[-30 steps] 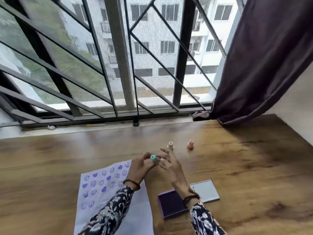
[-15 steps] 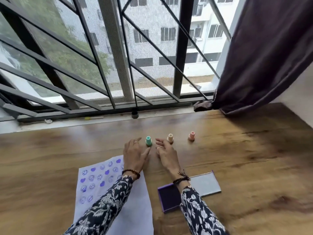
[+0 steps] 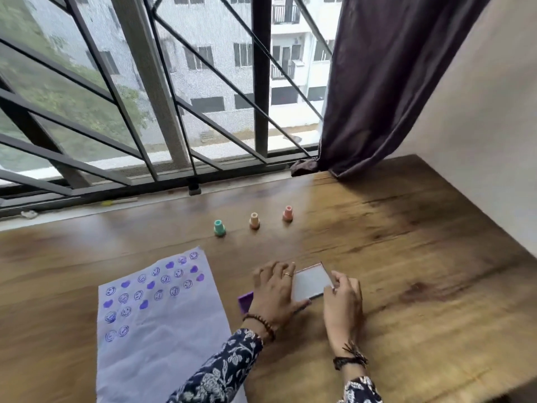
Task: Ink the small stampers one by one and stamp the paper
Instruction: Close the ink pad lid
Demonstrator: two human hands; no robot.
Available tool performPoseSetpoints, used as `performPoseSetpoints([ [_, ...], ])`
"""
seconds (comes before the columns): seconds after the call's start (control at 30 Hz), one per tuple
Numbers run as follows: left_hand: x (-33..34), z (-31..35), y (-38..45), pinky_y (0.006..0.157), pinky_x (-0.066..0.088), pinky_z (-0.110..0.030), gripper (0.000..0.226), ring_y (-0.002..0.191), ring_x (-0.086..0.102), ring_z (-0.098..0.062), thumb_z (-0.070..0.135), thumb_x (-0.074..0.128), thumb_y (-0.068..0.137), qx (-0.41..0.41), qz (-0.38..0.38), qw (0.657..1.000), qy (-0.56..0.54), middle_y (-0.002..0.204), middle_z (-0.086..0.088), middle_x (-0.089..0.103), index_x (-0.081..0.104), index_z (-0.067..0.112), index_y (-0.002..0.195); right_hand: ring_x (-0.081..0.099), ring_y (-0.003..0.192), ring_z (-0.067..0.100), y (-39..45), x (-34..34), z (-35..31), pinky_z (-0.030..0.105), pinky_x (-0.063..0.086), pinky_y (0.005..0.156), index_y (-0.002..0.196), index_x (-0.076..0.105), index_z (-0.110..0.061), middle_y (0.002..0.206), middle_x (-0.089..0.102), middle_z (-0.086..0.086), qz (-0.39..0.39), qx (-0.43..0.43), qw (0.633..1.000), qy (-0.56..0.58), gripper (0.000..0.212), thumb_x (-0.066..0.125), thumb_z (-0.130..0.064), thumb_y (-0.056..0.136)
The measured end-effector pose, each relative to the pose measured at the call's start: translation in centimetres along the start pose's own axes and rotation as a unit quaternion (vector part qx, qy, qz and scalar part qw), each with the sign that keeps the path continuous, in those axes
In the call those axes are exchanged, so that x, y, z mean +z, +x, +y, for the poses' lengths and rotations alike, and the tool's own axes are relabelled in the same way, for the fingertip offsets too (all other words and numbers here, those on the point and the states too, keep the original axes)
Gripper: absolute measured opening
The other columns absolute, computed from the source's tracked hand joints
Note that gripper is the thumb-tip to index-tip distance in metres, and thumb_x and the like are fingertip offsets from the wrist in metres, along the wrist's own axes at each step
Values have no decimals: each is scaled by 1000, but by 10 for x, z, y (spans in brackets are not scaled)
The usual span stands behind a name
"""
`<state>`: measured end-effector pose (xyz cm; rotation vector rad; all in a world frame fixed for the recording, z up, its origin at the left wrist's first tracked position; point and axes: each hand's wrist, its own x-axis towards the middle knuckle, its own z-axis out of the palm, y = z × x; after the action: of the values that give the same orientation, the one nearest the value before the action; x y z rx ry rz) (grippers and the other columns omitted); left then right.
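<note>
Wooden table [image 3: 406, 257] below a barred window [image 3: 162, 91]; dark curtain [image 3: 392, 77] hangs at the right, its hem touching the tabletop.

Three small stampers stand upright in a row near the window side, apart from each other: teal stamper [image 3: 219, 228] on the left, orange stamper [image 3: 254, 220] in the middle, pink stamper [image 3: 287, 213] on the right. No hand touches any of them.

Paper [image 3: 162, 344] lies at lower left, slightly crumpled. Its upper part carries purple smiley and heart prints; its lower part is bare.

Ink pad [image 3: 245, 301] sits just right of the paper; only a purple corner of its base shows from under the left hand. Its lid [image 3: 311, 282] is tilted up from the table, pale inner face toward the camera.

Left hand [image 3: 274, 292] lies palm down over the pad, fingers spread and flat, fingertips at the lid's left edge; it closes around nothing. Ring on one finger, bead bracelet at the wrist.

Right hand [image 3: 344, 303] pinches the lid's right edge between thumb and fingertips, other fingers loosely curled. Dark cord bracelet at the wrist. Both sleeves are dark with white floral print.
</note>
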<state>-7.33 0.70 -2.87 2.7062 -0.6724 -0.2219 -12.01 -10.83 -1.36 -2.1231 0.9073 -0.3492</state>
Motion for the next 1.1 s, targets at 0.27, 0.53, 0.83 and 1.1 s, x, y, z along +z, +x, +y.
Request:
performPoseSetpoints([
  [0.27,-3,3,7,101,11,-43,59,117,34,-21,61,55,72,17,-8,1000,15,119,-3,47,46,20,115,56,103,34,-8,-3,4,36,41,90,113,62,-5,113,58,20,-11,11,999,42,31,51,2,85],
  [0.53,-23,6,-17,88,17,-22,58,104,45,-2,50,63,60,50,174,964,-197,107,17,52,46,33,113,60,99,12,-14,-47,-28,31,47,86,100,62,-29,106,64,1,-181,54,913,362,28,73,-29,74],
  [0.83,-33,-2,-52,87,24,-21,56,104,34,15,50,63,60,36,255,924,-284,112,21,46,34,48,108,64,101,7,-36,-30,-46,25,46,77,122,46,-28,120,62,0,-391,62,862,317,85,73,-57,47],
  [1.1,-18,-84,-89,108,7,-36,94,134,20,-5,59,71,59,-73,107,984,-120,145,17,18,20,37,135,44,119,27,-65,2,-32,40,38,101,130,33,-16,132,45,12,-243,8,966,86,86,79,-36,60],
])
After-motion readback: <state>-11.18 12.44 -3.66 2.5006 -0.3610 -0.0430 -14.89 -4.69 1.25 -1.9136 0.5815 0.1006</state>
